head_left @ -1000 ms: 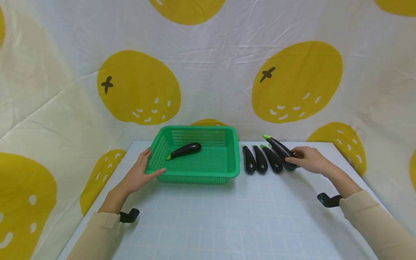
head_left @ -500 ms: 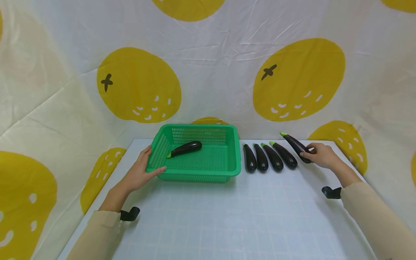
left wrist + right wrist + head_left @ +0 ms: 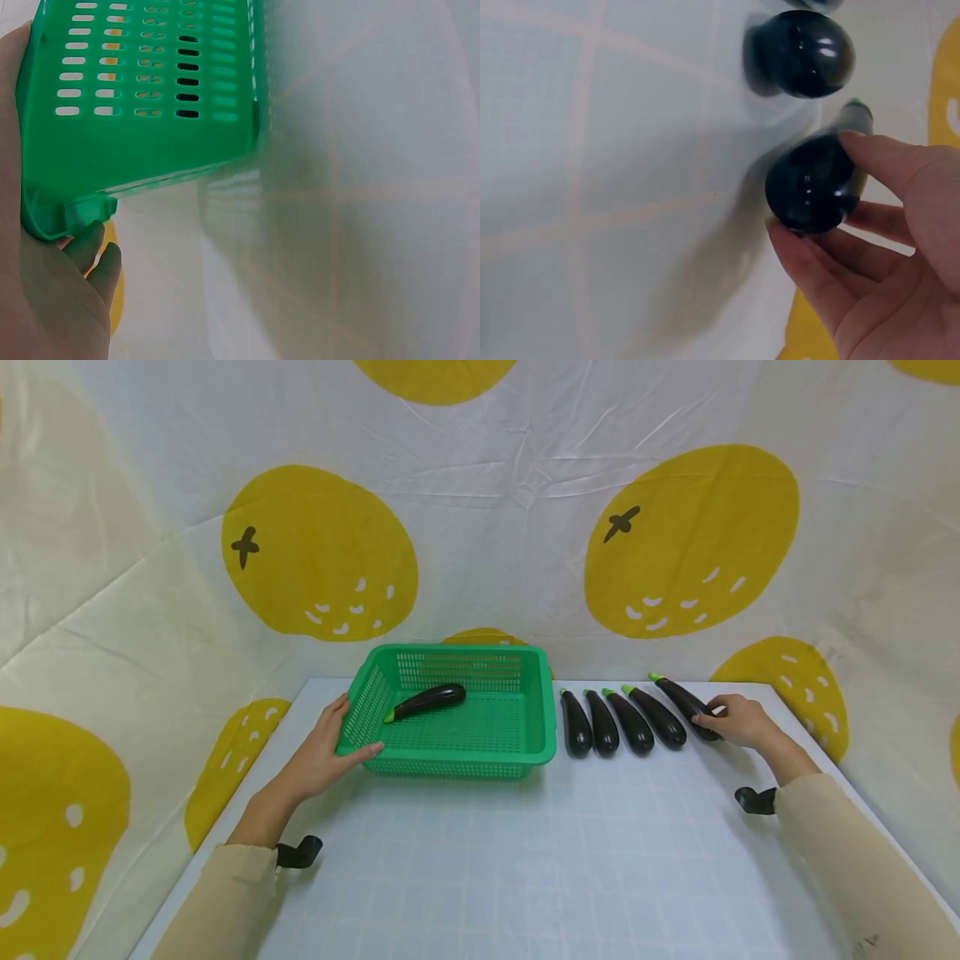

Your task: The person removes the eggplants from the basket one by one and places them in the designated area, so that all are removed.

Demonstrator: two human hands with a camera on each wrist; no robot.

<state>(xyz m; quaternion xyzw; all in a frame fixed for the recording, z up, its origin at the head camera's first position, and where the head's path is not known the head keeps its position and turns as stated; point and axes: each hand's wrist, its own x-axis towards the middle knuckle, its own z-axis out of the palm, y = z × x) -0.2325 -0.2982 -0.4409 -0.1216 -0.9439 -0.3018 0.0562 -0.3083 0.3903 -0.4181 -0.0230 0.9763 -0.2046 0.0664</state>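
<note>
The left hand [image 3: 324, 760] grips the left rim of the green basket [image 3: 450, 760], thumb lying along its near edge and fingers curled round the corner; the left wrist view shows the same hold from below [image 3: 52, 292]. The basket sits on the white tabletop [image 3: 525, 860], and one eggplant [image 3: 426, 702] lies slanted inside it, stem toward the basket's left wall. Just to the right of the basket, four eggplants [image 3: 618, 722] lie side by side on the tabletop, stems pointing away from the person. Right of that row, at its far end, the right hand [image 3: 738, 720] pinches the blunt end of a fifth eggplant [image 3: 684, 697] between thumb and fingers, which rests close beside the row.
</note>
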